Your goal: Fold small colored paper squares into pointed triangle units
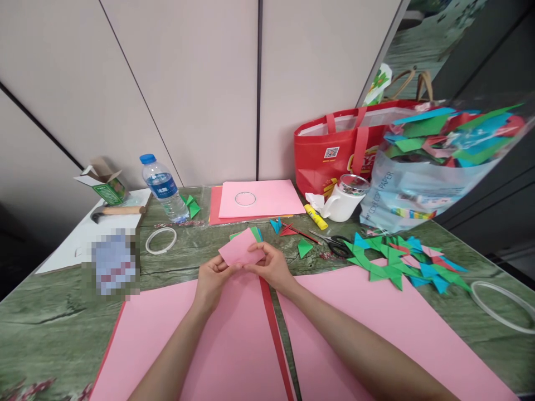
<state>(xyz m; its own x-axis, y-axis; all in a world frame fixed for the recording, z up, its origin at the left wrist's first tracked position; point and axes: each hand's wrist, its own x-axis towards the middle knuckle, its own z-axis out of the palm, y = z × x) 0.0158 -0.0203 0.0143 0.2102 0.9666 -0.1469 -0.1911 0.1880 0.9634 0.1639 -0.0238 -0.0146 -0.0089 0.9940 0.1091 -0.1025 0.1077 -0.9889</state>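
A small piece of pink paper [241,248] is held up between both hands above the table. My left hand [212,280] pinches its lower left corner. Fingers of my right hand [271,268] grip its right side, and both thumbs meet at the lower edge. Just behind it, green and blue paper squares [256,233] peek out, mostly hidden. Under my forearms lie large pink sheets [167,334], with a red sheet [276,328] showing along one edge. A folded blue paper piece [275,225] and a green one [305,248] lie to the right.
Scissors [337,245], a yellow glue stick [316,216] and a white mug [345,200] stand or lie right of centre. Folded paper pieces [384,259] cluster at right by a clear bag [418,189]. At left are a water bottle [165,189], a white ring [161,241] and a hammer [119,210].
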